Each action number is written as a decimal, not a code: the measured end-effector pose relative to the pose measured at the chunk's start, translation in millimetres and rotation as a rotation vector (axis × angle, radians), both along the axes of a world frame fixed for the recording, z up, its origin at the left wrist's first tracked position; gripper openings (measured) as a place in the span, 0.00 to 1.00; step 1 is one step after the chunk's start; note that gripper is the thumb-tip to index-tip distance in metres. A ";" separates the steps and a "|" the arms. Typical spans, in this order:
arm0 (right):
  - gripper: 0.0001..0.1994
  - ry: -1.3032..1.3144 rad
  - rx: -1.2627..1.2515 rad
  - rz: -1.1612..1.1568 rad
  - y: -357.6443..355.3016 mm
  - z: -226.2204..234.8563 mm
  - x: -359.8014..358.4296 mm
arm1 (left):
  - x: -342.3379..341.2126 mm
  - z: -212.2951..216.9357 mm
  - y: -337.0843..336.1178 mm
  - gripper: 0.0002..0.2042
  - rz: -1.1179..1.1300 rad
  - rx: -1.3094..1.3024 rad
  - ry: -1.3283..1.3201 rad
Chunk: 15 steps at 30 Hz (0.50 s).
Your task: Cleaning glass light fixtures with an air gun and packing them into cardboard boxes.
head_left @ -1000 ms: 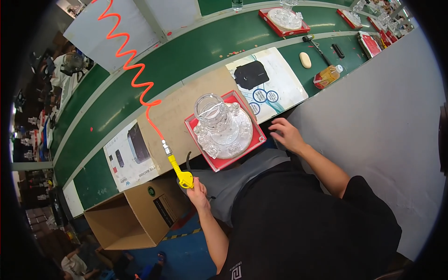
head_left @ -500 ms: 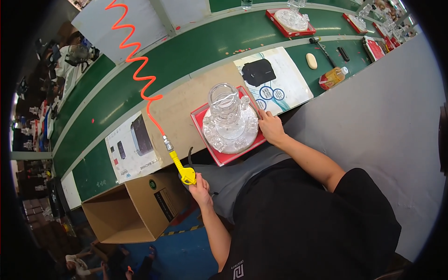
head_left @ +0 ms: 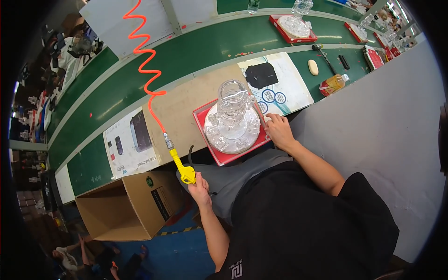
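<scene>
My left hand [head_left: 199, 190] is closed around the handle of a yellow air blow gun [head_left: 179, 165], which hangs below the table's front edge. An orange coiled hose [head_left: 150, 72] runs up from its metal coupling. In front of me a shallow red tray [head_left: 201, 114] holds a round pale disc [head_left: 232, 148] with small clear pieces around it. A clear glass-like vessel [head_left: 232, 100] stands upright in the disc's middle. At the tray's right edge is my right hand [head_left: 280, 132], fingers slightly bent and apart, fingertips by the rim.
Flattened printed cartons [head_left: 294, 77] and bare cardboard cover the green table [head_left: 84, 173]. To the right lie an oval cream object [head_left: 313, 67], a hammer [head_left: 326, 59] and a drink bottle [head_left: 333, 85]. Another loaded red tray [head_left: 292, 29] sits farther back. An open cardboard box [head_left: 154, 205] is below left.
My right hand has shifted slightly right along the tray's edge and its fingers have spread. The left hand keeps its grip on the blow gun. The view has moved a little.
</scene>
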State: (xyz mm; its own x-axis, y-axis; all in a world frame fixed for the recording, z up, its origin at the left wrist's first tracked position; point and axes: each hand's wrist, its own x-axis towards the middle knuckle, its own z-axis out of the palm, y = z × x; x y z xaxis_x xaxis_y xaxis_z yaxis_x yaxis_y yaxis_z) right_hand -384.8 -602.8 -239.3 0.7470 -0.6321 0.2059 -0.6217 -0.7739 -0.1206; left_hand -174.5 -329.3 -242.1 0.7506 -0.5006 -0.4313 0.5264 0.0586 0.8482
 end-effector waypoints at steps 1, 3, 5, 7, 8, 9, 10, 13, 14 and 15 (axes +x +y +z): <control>0.08 0.002 0.000 -0.002 -2.0 0.9 -3.9 | 0.1 -0.1 -0.6 0.04 0.006 0.008 0.000; 0.07 -0.032 0.234 -0.113 -5.9 4.1 -9.8 | 0.5 -0.8 -0.7 0.04 0.010 0.017 0.000; 0.07 -0.037 0.239 -0.146 -9.0 9.7 -15.5 | 1.3 -1.7 0.3 0.04 0.004 0.005 0.006; 0.08 0.012 0.391 -0.273 -13.5 12.3 -22.2 | 0.7 -1.4 0.8 0.04 -0.005 0.002 0.003; 0.08 0.010 0.391 -0.274 -15.8 11.2 -25.5 | 0.8 -1.2 0.8 0.04 -0.013 -0.002 0.000; 0.08 0.003 0.401 -0.304 -17.4 10.3 -28.6 | 0.3 -1.1 1.1 0.04 -0.014 -0.001 -0.001; 0.08 -0.004 0.412 -0.333 -18.9 9.3 -31.7 | -0.3 -1.1 1.2 0.05 -0.008 0.001 -0.005; 0.08 0.021 0.463 -0.408 -22.2 10.6 -39.7 | -1.4 -0.4 0.8 0.05 -0.004 0.007 -0.007; 0.08 0.021 0.464 -0.409 -23.2 8.2 -44.9 | -1.8 -0.3 0.7 0.05 -0.004 0.011 -0.005; 0.08 0.028 0.470 -0.421 -24.8 4.1 -51.5 | -1.7 -0.7 0.7 0.05 -0.006 0.011 -0.006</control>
